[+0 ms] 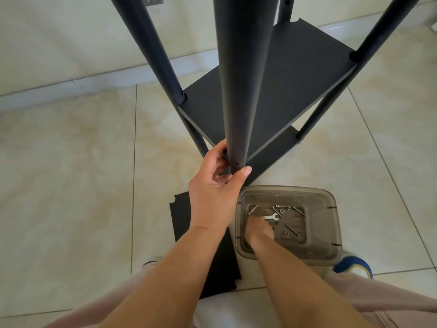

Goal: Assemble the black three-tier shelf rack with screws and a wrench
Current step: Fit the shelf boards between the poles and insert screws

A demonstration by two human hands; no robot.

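- Pale glossy floor tiles (71, 162) run up to a light wall with a low skirting; the person's knees and a blue-trimmed shoe (353, 266) show at the bottom edge.
- The black shelf rack (272, 95) stands on the floor in front of the person, with two flat shelves joined to round posts and the posts rising out of view at the top.
- The left hand (212, 185) holds the bottom end of the nearest post (241, 79), with the grip curled round it, thumb on the right side and fingers on the left, just by a small hole in the tube.
- A loose black shelf board (182, 218) lies flat on the floor under the left forearm.
- A clear brownish plastic tub (331, 209) sits just beside that board, holding long screws (292, 229), washers and a small silver wrench (270, 217).
- The right hand (259, 229) reaches down into the tub, with fingertips at the wrench's near end; I cannot tell whether its grip is clamped or apart.
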